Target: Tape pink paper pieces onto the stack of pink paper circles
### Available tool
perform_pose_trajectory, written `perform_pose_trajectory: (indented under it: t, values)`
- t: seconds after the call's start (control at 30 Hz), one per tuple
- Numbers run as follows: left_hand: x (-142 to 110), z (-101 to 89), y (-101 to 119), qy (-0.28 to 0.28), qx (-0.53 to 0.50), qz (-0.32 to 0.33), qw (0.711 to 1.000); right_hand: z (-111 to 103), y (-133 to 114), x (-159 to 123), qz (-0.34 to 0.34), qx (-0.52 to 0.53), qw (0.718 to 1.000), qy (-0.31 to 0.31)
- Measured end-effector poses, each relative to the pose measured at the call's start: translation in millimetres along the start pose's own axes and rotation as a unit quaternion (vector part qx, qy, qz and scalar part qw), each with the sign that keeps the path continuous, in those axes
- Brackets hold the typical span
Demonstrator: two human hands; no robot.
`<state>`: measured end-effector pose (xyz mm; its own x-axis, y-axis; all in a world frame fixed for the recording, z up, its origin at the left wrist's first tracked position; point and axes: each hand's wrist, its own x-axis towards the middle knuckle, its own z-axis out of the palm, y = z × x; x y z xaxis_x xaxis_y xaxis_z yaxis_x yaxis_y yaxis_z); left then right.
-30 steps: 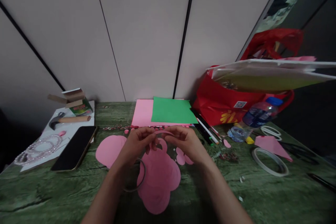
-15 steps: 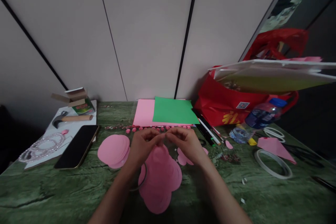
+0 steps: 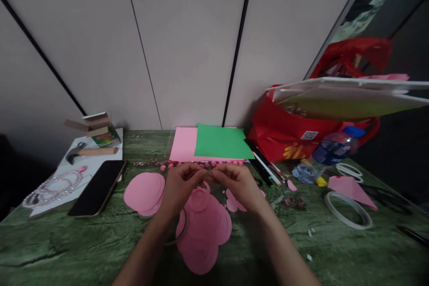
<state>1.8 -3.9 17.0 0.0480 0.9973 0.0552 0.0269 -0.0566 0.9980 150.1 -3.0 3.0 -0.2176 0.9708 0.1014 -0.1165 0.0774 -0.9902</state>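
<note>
Two hands (image 3: 181, 184) (image 3: 238, 184): pinched narrow, any hold unclear | pink paper cutouts (image 3: 203, 228): below, between them

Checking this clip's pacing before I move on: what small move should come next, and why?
Probably a light pinch with the left hand and right hand together. Their fingertips nearly meet above the pink paper, and a curved pink piece shows just below them. What they grip is too hidden to tell, so a gentle touch seems safest.
</note>
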Motion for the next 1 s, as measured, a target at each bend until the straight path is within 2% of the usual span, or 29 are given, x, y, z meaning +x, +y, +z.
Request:
perform_pose_trajectory:
  t: [0.2, 0.37, 0.5, 0.67, 1.0]
  values:
    - [-0.2, -0.2, -0.2, 0.004, 0.009, 0.005, 1.000, 1.0, -1.8, 0.4, -0.003, 0.058, 0.998, -0.021]
    - [0.2, -1.8, -0.6, 0.007, 0.005, 0.026, 1.000, 2.4, 0.0, 1.0, 0.001, 0.089, 0.996, -0.012]
    - [-0.7, -0.5, 0.3, -0.001, 0.015, 0.021, 1.000, 4.8, 2.8, 1.7, 0.008, 0.088, 0.996, 0.005]
    - [-2.0, 1.8, 0.9, 0.016, 0.021, 0.010, 1.000, 6.0, 4.9, 1.8, 0.005, 0.075, 0.997, 0.012]
    - [-1.6, 2.4, -3.1, -0.009, -0.007, -0.024, 1.000, 5.4, 6.1, 2.9, -0.006, 0.076, 0.997, 0.033]
